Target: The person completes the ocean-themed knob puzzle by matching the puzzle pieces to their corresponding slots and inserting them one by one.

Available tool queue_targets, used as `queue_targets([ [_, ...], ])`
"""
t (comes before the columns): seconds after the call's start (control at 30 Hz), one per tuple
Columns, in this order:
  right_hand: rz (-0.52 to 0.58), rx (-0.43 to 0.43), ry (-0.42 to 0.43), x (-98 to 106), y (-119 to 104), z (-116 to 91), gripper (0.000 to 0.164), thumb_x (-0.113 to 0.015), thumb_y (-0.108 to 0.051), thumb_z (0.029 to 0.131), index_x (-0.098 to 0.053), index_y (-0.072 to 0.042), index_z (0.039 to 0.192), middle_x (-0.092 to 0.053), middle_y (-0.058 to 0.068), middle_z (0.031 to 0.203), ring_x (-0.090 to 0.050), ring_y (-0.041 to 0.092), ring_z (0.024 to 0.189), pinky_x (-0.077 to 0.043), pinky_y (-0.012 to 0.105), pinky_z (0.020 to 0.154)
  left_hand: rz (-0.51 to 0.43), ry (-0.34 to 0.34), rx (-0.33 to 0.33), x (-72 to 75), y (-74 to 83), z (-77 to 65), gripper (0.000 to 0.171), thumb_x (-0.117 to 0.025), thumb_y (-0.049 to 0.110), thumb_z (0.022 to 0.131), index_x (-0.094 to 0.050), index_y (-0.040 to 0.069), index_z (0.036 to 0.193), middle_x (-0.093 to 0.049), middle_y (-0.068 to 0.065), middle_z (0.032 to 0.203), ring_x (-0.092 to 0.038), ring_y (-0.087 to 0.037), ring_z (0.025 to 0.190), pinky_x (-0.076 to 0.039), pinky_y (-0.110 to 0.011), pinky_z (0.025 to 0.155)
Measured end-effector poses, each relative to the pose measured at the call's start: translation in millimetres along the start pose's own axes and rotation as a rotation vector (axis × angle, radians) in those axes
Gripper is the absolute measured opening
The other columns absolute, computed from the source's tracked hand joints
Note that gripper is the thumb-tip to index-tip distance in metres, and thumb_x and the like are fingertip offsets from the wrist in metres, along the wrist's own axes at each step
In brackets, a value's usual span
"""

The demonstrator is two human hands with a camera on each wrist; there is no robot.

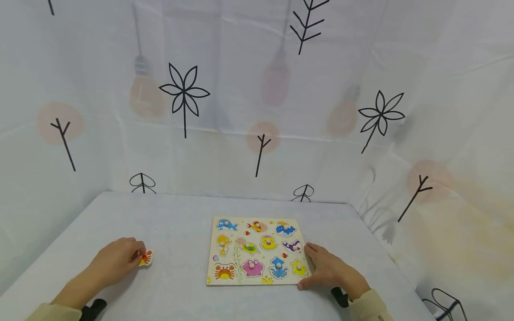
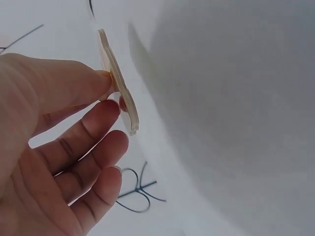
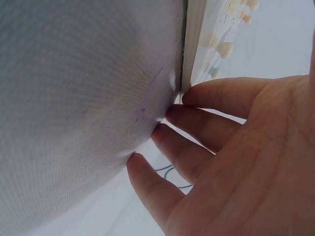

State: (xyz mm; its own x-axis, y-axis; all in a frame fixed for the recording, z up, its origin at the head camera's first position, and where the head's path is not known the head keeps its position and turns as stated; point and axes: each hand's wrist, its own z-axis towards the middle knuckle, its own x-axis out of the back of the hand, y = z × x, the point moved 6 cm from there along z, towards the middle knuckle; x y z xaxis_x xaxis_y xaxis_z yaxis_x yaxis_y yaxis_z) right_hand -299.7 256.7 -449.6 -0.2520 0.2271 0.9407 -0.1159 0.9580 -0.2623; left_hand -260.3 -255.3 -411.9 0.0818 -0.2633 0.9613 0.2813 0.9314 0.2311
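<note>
My left hand pinches a small wooden puzzle piece between thumb and fingers, left of the board. Its visible part is orange-red and yellow, like a crab. In the left wrist view the piece is seen edge-on, tilted, just off the white surface. The wooden peg puzzle board lies flat and carries several knobbed sea-animal pieces. A crab picture at its lower left shows no knob. My right hand touches the board's right edge near the front corner, its fingertips resting on the tabletop.
The white-covered table stretches around the board. White cloth with black plant drawings and printed bulbs hangs behind and along both sides. Dark wrist straps show near both sleeves.
</note>
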Motion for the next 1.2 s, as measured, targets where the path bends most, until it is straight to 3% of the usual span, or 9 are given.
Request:
queue_targets([
  [0.43,0.011,0.028,0.01,1.9,-1.9,-0.3,0.122,-0.079,-0.07,0.05,-0.038,-0.006,0.145,-0.032,0.014,0.15,-0.032,0.035,0.136,-0.029,0.054,0.106,-0.016,0.021,-0.107,-4.9,66.3,25.1,0.011,-0.072,0.008,0.08,-0.066,0.018,0.08,-0.049,0.011,0.069,-0.042,-0.009,0.066,-0.04,-0.028,0.061],
  [0.73,0.009,0.014,0.013,0.6,-1.5,-1.1,0.123,-0.08,-0.07,0.048,-0.038,-0.007,0.145,-0.033,0.014,0.15,-0.032,0.035,0.136,-0.029,0.055,0.105,-0.018,0.031,-0.142,-18.9,101.2,40.3,0.011,-0.073,0.012,0.08,-0.066,0.02,0.078,-0.049,0.013,0.069,-0.043,-0.009,0.068,-0.042,-0.029,0.066],
  [1.03,0.003,0.005,0.01,0.4,-1.0,-0.9,0.124,-0.08,-0.07,0.047,-0.038,-0.008,0.146,-0.032,0.013,0.151,-0.032,0.035,0.136,-0.03,0.056,0.105,-0.036,0.061,-0.29,-28.0,135.8,45.5,0.01,-0.071,0.01,0.08,-0.066,0.019,0.078,-0.049,0.013,0.069,-0.04,-0.007,0.066,-0.038,-0.026,0.062],
  [1.2,0.003,0.002,0.007,0.8,-1.3,-0.8,0.124,-0.08,-0.07,0.047,-0.038,-0.008,0.146,-0.032,0.013,0.151,-0.031,0.036,0.136,-0.029,0.056,0.105,-0.057,0.018,-0.317,-36.0,151.9,48.6,0.009,-0.068,0.011,0.082,-0.066,0.019,0.079,-0.048,0.014,0.071,-0.041,-0.008,0.068,-0.038,-0.027,0.065],
])
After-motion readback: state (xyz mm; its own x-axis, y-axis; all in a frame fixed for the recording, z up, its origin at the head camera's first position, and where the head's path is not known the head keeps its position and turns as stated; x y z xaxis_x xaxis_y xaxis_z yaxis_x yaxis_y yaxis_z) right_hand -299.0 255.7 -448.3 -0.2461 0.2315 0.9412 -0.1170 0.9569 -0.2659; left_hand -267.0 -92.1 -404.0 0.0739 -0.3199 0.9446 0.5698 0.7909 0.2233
